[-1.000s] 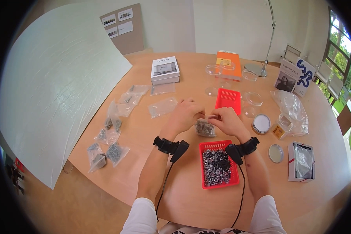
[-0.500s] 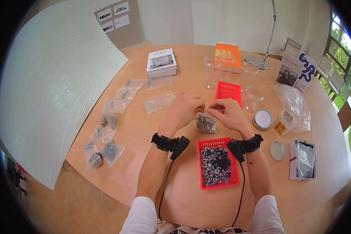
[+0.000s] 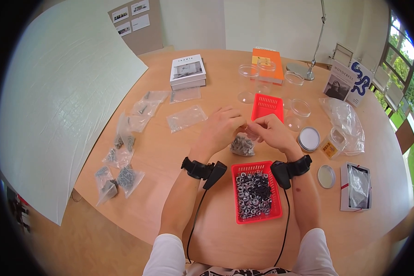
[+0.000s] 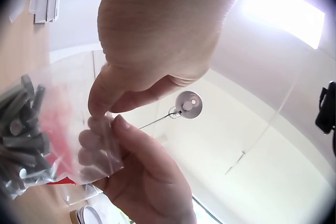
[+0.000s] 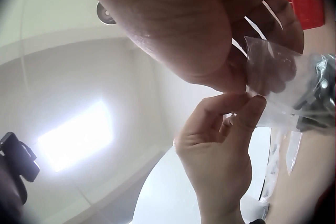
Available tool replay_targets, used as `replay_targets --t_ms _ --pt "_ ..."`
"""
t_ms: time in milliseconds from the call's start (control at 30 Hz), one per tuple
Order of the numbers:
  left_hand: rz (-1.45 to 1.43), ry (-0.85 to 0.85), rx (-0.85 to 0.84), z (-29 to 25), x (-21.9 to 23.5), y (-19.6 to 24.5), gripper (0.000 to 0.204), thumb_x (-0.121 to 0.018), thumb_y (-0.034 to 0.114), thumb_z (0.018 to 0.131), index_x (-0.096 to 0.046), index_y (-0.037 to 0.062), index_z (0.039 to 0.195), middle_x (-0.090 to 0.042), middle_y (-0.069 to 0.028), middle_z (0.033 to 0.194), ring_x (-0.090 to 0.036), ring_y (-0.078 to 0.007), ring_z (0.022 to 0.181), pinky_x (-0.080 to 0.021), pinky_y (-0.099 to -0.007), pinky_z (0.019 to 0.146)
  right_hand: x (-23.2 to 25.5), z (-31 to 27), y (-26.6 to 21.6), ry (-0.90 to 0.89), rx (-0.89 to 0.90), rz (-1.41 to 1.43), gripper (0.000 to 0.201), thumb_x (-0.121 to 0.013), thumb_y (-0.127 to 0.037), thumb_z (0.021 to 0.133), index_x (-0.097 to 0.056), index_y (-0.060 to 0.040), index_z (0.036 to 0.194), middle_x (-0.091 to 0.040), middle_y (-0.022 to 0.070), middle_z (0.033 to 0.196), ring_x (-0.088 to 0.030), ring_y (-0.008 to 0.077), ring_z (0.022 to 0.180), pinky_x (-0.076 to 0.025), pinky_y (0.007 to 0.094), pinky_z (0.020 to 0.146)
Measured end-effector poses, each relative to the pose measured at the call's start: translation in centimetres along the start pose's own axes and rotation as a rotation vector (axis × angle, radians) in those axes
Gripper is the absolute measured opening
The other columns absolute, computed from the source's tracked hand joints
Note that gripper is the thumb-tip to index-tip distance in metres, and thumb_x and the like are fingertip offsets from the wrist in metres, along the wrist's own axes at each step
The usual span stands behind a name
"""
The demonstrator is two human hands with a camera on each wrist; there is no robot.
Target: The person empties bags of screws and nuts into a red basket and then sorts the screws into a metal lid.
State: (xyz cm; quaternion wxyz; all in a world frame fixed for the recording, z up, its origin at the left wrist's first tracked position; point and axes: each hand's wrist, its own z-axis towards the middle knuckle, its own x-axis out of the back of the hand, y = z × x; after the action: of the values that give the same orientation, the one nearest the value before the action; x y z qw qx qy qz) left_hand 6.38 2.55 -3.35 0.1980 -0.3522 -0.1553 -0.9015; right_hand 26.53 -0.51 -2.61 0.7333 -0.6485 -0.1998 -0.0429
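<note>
Left grip (image 3: 221,129): pinching | right grip (image 3: 273,132): pinching, just beside left | left forearm (image 3: 181,200), right forearm (image 3: 307,200): extended far, converging

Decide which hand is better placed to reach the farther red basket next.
Likely the right hand: both hands hold the bag, but the right is nearer that red basket, and the left hand could steady the bag.

Silvery metal nuts (image 3: 247,198) are lying in a rectangular red plastic basket (image 3: 252,167) on the pale wooden counter (image 3: 234,244). Just behind it, a clear plastic bag of grey metal bolts (image 3: 242,146) is being held before a second red plastic basket (image 3: 267,106). Small clear plastic bags (image 3: 129,178) are lying to the left; a rectangular white box (image 3: 345,195) is standing to the right.
</note>
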Motion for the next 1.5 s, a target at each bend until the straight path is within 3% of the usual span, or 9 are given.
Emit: replay_targets --t_ms 200,300,600,700,1100,1233,1500 --pt "0.011 -0.011 -0.002 0.0 0.2 0.1 0.012 -0.078 0.010 0.071 -0.068 0.0075 0.076 -0.064 -0.0033 0.077 -0.060 -0.0248 0.083 -0.048 -0.0382 0.076 0.3 0.5 0.7 -0.070 0.090 0.002 0.023 -0.065 -0.014 0.090 -0.071 0.0047 0.079 -0.065 0.0030 0.067 -0.057 0.0054 0.062 -0.046 0.0238 0.056" --pt "0.003 -0.017 0.006 0.0 0.3 0.1 0.012 -0.078 0.010 0.071 -0.068 0.0075 0.077 -0.065 -0.0035 0.078 -0.059 -0.0249 0.083 -0.048 -0.0387 0.077 0.5 1.0 1.1 -0.097 0.102 -0.068 0.021 -0.064 -0.013 0.093 -0.073 0.0043 0.089 -0.062 -0.0005 0.066 -0.056 0.0039 0.062 -0.042 0.0212 0.055" --pt "-0.039 -0.091 0.059 0.0 0.6 0.4 0.011 -0.076 0.008 0.074 -0.069 0.0064 0.082 -0.066 -0.0051 0.084 -0.062 -0.0266 0.087 -0.049 -0.0397 0.079 0.2 1.4 2.0 -0.108 0.011 0.048 0.023 -0.064 -0.017 0.095 -0.072 0.0037 0.090 -0.066 -0.0006 0.076 -0.058 0.0036 0.069 -0.046 0.0214 0.060" --pt "-0.045 -0.135 0.092 -0.1 0.6 0.4 0.010 -0.074 0.008 0.076 -0.069 0.0059 0.084 -0.066 -0.0061 0.085 -0.063 -0.0277 0.088 -0.050 -0.0400 0.077 -0.3 1.5 2.2 -0.088 0.056 0.091 0.020 -0.062 -0.011 0.089 -0.068 0.0045 0.077 -0.062 0.0024 0.066 -0.055 0.0062 0.060 -0.043 0.0240 0.053" --pt "-0.089 -0.206 0.136 0.1 1.2 0.9 0.007 -0.070 0.006 0.079 -0.068 0.0043 0.085 -0.067 -0.0102 0.087 -0.064 -0.0319 0.086 -0.051 -0.0414 0.074 -0.6 2.0 3.2 -0.113 -0.004 0.160 0.019 -0.060 -0.008 0.088 -0.068 0.0048 0.077 -0.062 0.0034 0.065 -0.057 0.0076 0.059 -0.045 0.0242 0.053" --pt "-0.156 -0.266 0.238 0.0 1.4 0.9 0.008 -0.069 0.007 0.080 -0.068 0.0029 0.086 -0.068 -0.0132 0.088 -0.065 -0.0353 0.086 -0.051 -0.0432 0.073 -0.2 2.0 3.1 -0.190 -0.017 0.174 0.017 -0.062 -0.009 0.088 -0.070 0.0030 0.079 -0.064 0.0028 0.068 -0.059 0.0072 0.062 -0.047 0.0232 0.056" --pt "-0.156 -0.321 0.251 0.0 2.0 0.6 0.010 -0.068 0.009 0.080 -0.068 0.0021 0.088 -0.068 -0.0147 0.087 -0.065 -0.0365 0.084 -0.050 -0.0430 0.071 0.0 1.1 1.6 -0.234 -0.025 0.145 0.011 -0.067 -0.010 0.083 -0.072 0.0007 0.082 -0.065 0.0014 0.071 -0.059 0.0065 0.064 -0.049 0.0229 0.057"
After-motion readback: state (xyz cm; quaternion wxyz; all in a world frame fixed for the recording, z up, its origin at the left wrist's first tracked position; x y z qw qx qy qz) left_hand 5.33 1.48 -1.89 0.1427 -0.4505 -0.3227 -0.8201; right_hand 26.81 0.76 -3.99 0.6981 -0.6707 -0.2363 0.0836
